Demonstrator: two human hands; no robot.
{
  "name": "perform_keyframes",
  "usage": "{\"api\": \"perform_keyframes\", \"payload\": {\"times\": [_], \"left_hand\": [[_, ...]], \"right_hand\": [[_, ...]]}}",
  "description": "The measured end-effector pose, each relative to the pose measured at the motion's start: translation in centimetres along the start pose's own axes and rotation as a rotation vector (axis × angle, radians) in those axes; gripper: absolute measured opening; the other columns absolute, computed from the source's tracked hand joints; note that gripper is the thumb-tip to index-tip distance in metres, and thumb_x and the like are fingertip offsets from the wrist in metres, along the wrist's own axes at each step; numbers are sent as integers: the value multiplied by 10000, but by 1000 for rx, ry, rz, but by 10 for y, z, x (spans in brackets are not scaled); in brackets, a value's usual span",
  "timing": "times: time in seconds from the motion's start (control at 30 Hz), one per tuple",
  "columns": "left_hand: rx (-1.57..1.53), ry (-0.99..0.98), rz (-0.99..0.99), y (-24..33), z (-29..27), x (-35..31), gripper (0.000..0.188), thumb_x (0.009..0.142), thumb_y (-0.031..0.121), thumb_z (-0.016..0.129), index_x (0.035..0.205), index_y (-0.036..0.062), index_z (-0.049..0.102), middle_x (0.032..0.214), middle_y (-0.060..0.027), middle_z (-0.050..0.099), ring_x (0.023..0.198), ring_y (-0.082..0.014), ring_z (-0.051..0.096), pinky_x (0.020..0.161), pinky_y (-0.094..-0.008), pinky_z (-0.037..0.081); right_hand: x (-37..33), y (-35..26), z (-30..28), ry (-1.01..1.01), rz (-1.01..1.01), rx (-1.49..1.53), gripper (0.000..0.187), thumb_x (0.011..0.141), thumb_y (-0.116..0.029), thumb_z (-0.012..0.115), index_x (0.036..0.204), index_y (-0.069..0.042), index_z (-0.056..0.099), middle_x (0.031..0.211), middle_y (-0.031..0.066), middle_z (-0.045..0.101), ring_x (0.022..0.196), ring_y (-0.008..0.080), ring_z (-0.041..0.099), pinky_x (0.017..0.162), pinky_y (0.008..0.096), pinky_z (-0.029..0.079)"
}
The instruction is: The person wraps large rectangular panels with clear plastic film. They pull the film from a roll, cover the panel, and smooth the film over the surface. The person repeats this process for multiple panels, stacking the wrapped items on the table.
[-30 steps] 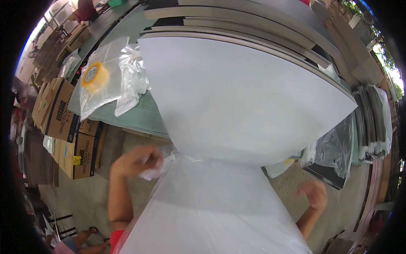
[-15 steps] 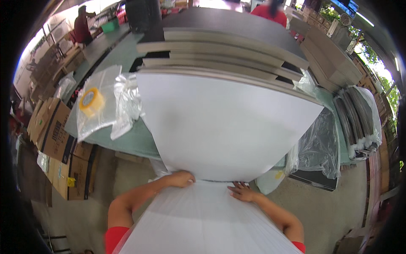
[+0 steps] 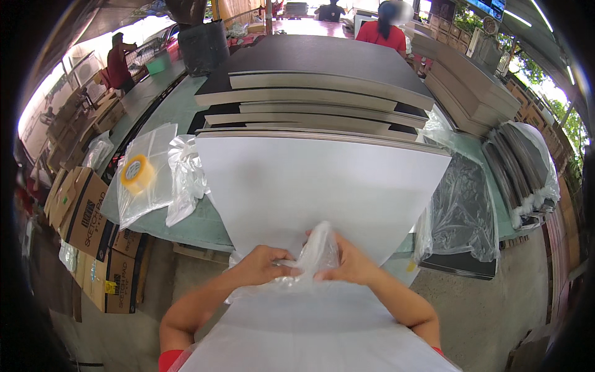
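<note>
In front of me lies a large white board [image 3: 297,338] covered by a clear plastic bag [image 3: 320,243], whose near-middle edge is bunched up between my hands. My left hand [image 3: 268,265] pinches the bunched plastic from the left. On the other side my right hand [image 3: 347,259] curls around the same bunch, some fingers hidden behind it. Just beyond, a big white sheet [image 3: 310,180] slopes down from the front of a stack of thick dark-topped boards [image 3: 328,59]. The sheet's lower edge is hidden behind my hands and the plastic.
A roll of tape [image 3: 137,173] rests on flat clear bags [image 3: 149,201] at the left of the green table [image 3: 204,226]. Plastic-wrapped boards [image 3: 524,170] stand at the right. Cardboard boxes [image 3: 118,273] are stacked on the left floor. Two people, one a red-shirted person [image 3: 383,36], are farther back.
My hands have lifted from the bag's edge and come closer together, gathering the plastic into an upright bunch. The view has tilted up, showing more of the background.
</note>
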State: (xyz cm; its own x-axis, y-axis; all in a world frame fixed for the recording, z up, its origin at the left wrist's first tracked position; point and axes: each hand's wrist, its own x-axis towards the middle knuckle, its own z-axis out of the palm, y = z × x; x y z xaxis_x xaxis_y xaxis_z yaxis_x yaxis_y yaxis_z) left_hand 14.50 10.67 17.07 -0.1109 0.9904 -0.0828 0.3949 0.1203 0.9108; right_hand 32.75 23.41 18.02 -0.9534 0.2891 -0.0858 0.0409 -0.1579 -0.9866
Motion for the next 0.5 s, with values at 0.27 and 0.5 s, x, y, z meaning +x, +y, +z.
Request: {"api": "perform_keyframes", "payload": {"times": [0.27, 0.5], "left_hand": [[-221, 283, -8, 7, -31, 2, 252, 794, 278, 585, 775, 26, 575, 642, 10, 502, 603, -59, 416, 576, -212, 374], [177, -180, -86, 14, -26, 2, 275, 757, 278, 622, 765, 5, 584, 591, -6, 497, 575, -67, 420, 538, -222, 365]], "right_hand": [[-24, 18, -13, -42, -13, -261, 359, 751, -125, 602, 1072, -20, 480, 1021, 65, 535, 901, 153, 523, 774, 279, 426], [-16, 6, -32, 486, -267, -350, 198, 753, -111, 607, 892, 22, 560, 790, 82, 583, 746, 154, 547, 701, 263, 443]]}}
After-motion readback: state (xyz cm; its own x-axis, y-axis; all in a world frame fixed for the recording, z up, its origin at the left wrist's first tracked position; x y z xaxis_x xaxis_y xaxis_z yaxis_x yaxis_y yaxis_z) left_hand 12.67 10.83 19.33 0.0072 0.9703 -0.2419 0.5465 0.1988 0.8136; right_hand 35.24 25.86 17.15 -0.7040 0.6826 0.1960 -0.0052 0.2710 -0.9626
